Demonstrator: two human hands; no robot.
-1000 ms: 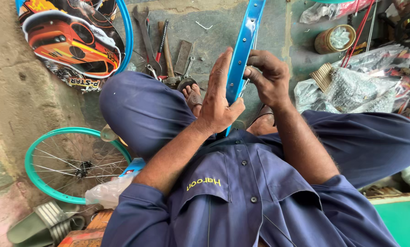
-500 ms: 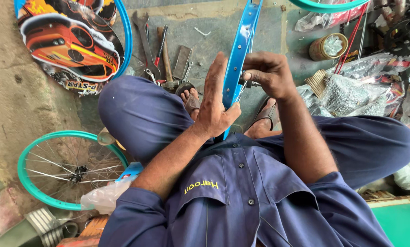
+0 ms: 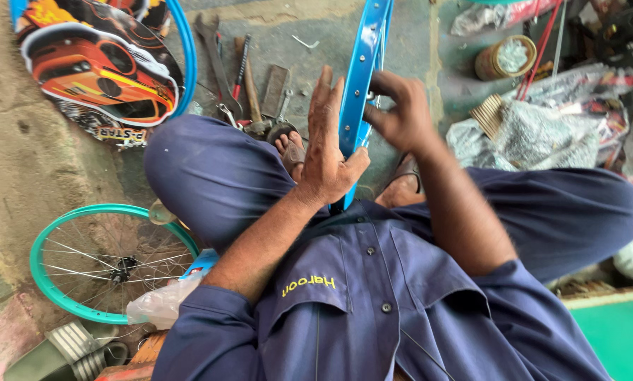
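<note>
Bracing the blue wheel rim (image 3: 364, 70) upright, my left hand (image 3: 328, 152) lies flat-fingered along its side (thumb hooked beneath) while my right hand (image 3: 400, 113) pinches its opposite edge.

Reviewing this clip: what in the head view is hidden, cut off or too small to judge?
- Blue rim: its top runs off the upper edge, its lower end is hidden between the legs.
- Right hand: whatever its fingertips pinch at the rim is too small to tell.
- Left hand: its palm side faces away.
- Teal spoked wheel: its right part is hidden by the left leg.
</note>
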